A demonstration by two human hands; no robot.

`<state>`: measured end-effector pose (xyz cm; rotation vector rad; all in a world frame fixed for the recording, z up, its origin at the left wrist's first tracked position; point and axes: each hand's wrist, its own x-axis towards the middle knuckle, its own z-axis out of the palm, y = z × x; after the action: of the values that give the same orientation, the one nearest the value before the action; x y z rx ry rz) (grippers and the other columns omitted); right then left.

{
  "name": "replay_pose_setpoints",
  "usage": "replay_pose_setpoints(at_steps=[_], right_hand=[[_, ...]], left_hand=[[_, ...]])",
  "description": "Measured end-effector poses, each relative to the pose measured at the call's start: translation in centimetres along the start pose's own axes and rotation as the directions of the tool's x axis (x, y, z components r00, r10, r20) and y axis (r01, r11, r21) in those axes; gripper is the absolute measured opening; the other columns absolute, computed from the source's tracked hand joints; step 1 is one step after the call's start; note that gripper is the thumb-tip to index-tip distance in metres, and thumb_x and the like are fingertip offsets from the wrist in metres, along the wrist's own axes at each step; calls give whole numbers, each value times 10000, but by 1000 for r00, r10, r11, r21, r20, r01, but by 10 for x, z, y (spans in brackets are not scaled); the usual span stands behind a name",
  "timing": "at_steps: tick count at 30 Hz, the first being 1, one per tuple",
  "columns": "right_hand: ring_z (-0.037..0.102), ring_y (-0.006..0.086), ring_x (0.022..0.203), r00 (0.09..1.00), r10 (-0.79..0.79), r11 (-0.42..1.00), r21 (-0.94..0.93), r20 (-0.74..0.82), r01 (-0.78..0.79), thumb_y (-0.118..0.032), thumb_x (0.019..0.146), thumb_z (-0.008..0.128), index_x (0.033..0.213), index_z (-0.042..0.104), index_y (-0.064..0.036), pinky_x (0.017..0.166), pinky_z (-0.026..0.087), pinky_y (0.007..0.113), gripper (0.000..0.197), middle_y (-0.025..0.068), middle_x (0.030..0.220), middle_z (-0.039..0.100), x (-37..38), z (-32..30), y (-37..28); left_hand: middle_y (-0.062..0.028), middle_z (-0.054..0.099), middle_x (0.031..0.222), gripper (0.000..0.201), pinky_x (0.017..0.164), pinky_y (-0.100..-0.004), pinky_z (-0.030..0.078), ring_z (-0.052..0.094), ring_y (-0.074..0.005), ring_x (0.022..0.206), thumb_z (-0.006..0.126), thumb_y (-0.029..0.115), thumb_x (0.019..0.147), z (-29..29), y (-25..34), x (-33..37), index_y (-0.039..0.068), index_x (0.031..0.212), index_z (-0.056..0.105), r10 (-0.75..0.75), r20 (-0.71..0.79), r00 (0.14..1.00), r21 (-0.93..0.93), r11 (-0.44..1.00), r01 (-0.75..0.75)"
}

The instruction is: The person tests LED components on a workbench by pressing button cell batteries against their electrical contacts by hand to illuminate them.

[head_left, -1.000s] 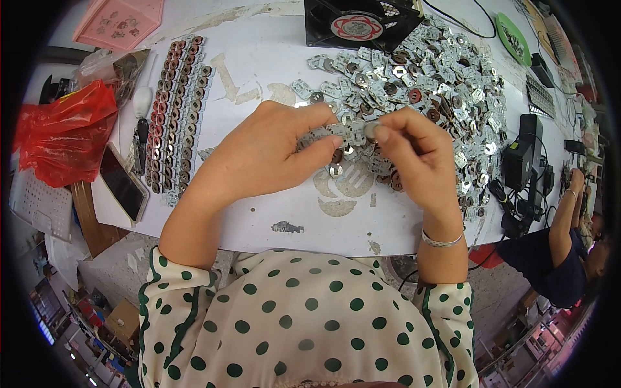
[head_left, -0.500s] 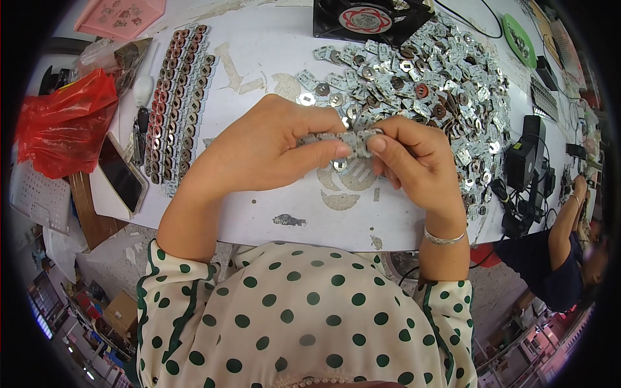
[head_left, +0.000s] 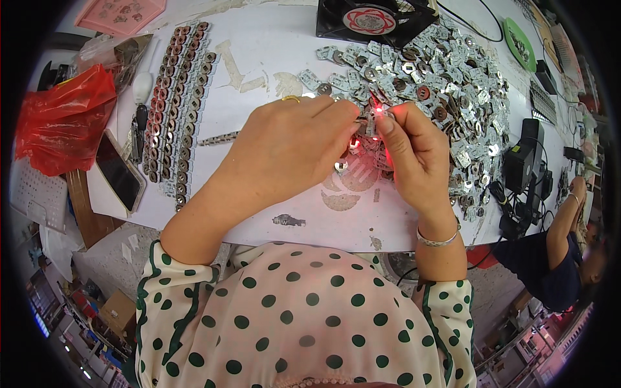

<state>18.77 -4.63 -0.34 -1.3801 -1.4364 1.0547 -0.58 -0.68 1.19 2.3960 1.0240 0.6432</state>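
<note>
My right hand (head_left: 417,152) pinches a small circuit board (head_left: 371,124) between thumb and forefinger, and red light glows on and around it. My left hand (head_left: 291,139) is closed, back upward, with its fingertips meeting the board's left side. A thin row of stacked small boards (head_left: 218,138) sticks out to the left from behind my left hand; the hand hides its middle. Just beyond both hands lies a big heap of loose small circuit boards (head_left: 466,110), many with round silver or brown parts.
Several long columns of joined boards (head_left: 178,103) lie at left. Beside them are a phone (head_left: 121,171), a red plastic bag (head_left: 68,123) and a pink tray (head_left: 119,14). A black fan (head_left: 372,19) stands behind the heap. Black power adapters (head_left: 524,155) and a green tray (head_left: 519,42) are at right.
Red light has come on at the board between my hands. My left hand has turned back upward, and the row of boards now shows to its left. My right hand moved slightly up.
</note>
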Motion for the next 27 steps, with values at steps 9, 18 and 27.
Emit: replay_pose_setpoints(at_steps=[9,18,27], right_hand=[[378,12,576,983,175,972,167,-57,-163,-174,951,615,832,594,-21,500,323,191,194,-68,636,509,-2,2,-1],[519,55,569,958,-179,946,-307,-223,105,-112,873,697,852,658,-2,524,405,198,118,4,650,600,9,-14,9],[576,72,599,976,136,985,85,170,-152,-118,857,714,926,723,19,543,451,208,154,52,682,664,2,-23,-4]], left_hand=[[-122,653,831,186,604,-359,506,632,-292,680,658,93,861,4,3,2,18,1027,621,15,-47,999,-16,1000,-16],[-132,658,841,208,651,-381,514,646,-309,727,591,93,904,-1,0,3,40,1104,616,-47,96,994,68,997,40],[-62,625,622,160,498,-281,426,584,-173,508,562,182,935,-15,-15,1,51,988,636,-121,366,923,-269,935,229]])
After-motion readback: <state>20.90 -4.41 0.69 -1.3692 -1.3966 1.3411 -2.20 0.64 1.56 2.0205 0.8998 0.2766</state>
